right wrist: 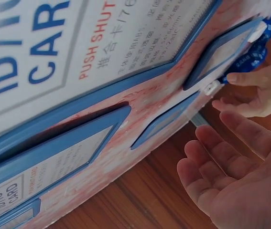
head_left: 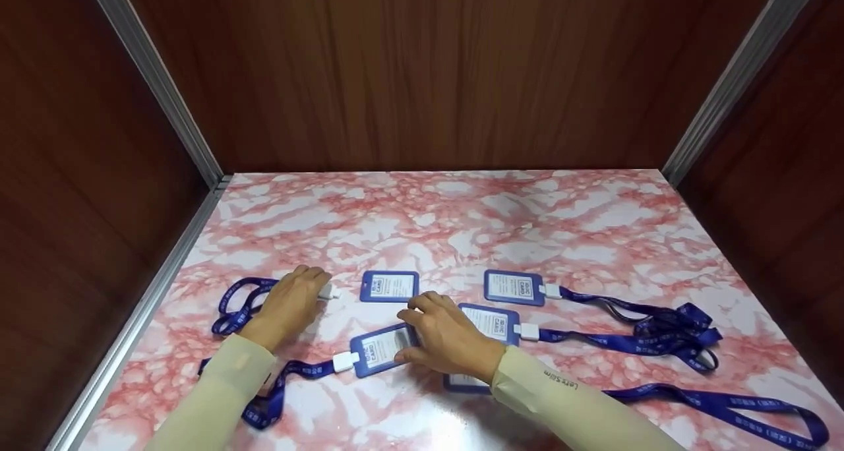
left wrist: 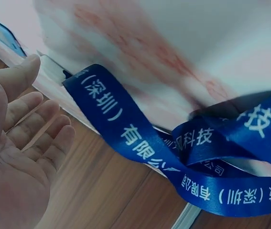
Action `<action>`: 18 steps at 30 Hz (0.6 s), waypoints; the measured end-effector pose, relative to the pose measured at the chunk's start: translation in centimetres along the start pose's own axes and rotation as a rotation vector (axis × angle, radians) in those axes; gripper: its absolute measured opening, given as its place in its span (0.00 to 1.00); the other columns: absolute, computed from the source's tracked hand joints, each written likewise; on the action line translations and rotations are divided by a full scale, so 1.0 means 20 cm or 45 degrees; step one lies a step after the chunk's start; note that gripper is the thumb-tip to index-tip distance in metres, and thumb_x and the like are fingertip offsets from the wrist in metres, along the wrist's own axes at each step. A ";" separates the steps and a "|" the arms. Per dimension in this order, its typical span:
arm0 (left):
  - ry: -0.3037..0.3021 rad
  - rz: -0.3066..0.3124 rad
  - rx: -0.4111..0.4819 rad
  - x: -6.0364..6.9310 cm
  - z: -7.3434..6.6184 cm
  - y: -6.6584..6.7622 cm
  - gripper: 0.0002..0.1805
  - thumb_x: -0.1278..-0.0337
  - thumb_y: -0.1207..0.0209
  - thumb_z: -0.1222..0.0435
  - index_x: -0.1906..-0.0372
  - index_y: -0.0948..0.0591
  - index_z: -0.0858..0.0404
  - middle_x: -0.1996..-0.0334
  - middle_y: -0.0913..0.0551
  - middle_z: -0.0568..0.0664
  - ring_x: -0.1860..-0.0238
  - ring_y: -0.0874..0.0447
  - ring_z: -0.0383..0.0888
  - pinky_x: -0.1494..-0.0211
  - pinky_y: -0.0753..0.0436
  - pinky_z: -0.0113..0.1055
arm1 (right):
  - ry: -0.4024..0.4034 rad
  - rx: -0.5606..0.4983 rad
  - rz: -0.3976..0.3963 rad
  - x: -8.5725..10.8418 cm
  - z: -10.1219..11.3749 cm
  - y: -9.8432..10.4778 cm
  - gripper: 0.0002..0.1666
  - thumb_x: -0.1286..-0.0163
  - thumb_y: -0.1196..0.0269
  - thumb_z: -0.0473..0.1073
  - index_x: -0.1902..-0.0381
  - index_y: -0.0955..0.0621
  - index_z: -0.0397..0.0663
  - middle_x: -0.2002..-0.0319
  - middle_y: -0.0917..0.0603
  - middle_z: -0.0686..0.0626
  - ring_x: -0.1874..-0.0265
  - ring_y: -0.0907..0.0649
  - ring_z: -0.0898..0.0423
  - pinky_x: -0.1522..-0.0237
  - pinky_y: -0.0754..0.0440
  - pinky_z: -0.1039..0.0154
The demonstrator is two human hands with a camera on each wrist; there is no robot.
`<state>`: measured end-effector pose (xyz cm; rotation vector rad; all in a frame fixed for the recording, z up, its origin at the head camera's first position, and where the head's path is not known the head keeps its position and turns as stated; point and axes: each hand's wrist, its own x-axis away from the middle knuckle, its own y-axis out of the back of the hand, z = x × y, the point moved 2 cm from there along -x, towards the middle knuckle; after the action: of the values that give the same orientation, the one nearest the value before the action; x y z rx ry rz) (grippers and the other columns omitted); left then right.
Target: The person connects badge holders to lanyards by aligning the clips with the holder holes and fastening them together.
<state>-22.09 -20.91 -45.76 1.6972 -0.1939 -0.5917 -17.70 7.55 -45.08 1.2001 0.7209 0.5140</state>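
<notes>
My left hand (head_left: 293, 306) is at the upper left lanyard (head_left: 237, 306), its fingertips close by the white plastic clip (head_left: 328, 293). In the left wrist view the thumb points at that clip (left wrist: 51, 70), with the fingers loosely bent and no grip visible. To the clip's right lies a blue ID card holder (head_left: 389, 286), apart from it. My right hand (head_left: 455, 339) hovers over the middle, fingers relaxed and holding nothing. It partly covers a lower left card holder (head_left: 379, 352), joined to its lanyard by a white clip (head_left: 345, 361), and a middle right card holder (head_left: 501, 322).
An upper right card holder (head_left: 514, 286) clips to a bunched blue lanyard (head_left: 679, 326). The lowest card holder (head_left: 465, 388) is mostly hidden by the right arm; a looped lanyard (head_left: 745, 415) extends rightward. Brown wood panels (head_left: 435, 75) enclose the marbled table (head_left: 448, 220).
</notes>
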 end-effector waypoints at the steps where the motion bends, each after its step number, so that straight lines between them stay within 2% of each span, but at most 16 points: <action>1: 0.009 0.017 0.000 0.00 0.00 0.00 0.24 0.49 0.28 0.73 0.45 0.19 0.71 0.48 0.17 0.62 0.44 0.21 0.60 0.36 0.23 0.52 | 0.000 0.002 0.000 0.00 0.00 0.00 0.39 0.38 0.29 0.67 0.40 0.17 0.46 0.42 0.19 0.44 0.41 0.23 0.48 0.36 0.26 0.49; 5: 0.036 0.071 -0.014 -0.02 0.02 -0.03 0.24 0.47 0.29 0.73 0.43 0.19 0.70 0.46 0.17 0.61 0.43 0.21 0.60 0.36 0.23 0.53 | 0.001 -0.004 -0.003 0.00 0.00 0.00 0.39 0.39 0.29 0.67 0.40 0.17 0.46 0.42 0.19 0.45 0.41 0.23 0.48 0.36 0.26 0.50; 7: 0.035 0.074 -0.017 -0.02 0.03 -0.03 0.23 0.47 0.30 0.74 0.44 0.19 0.69 0.47 0.16 0.60 0.44 0.21 0.59 0.37 0.22 0.53 | 0.007 -0.010 -0.011 0.00 0.00 0.00 0.39 0.39 0.28 0.67 0.40 0.17 0.46 0.42 0.19 0.44 0.41 0.23 0.48 0.36 0.26 0.49; 18: 0.026 0.091 0.037 -0.03 0.03 -0.05 0.14 0.50 0.28 0.75 0.56 0.16 0.66 0.56 0.14 0.57 0.52 0.19 0.57 0.45 0.19 0.52 | 0.010 -0.010 -0.002 0.00 0.00 -0.01 0.40 0.39 0.29 0.68 0.39 0.17 0.46 0.43 0.19 0.45 0.42 0.23 0.49 0.36 0.26 0.49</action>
<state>-23.15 -20.91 -46.55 1.7162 -0.2486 -0.5201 -17.76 7.50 -45.37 1.1908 0.7254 0.5200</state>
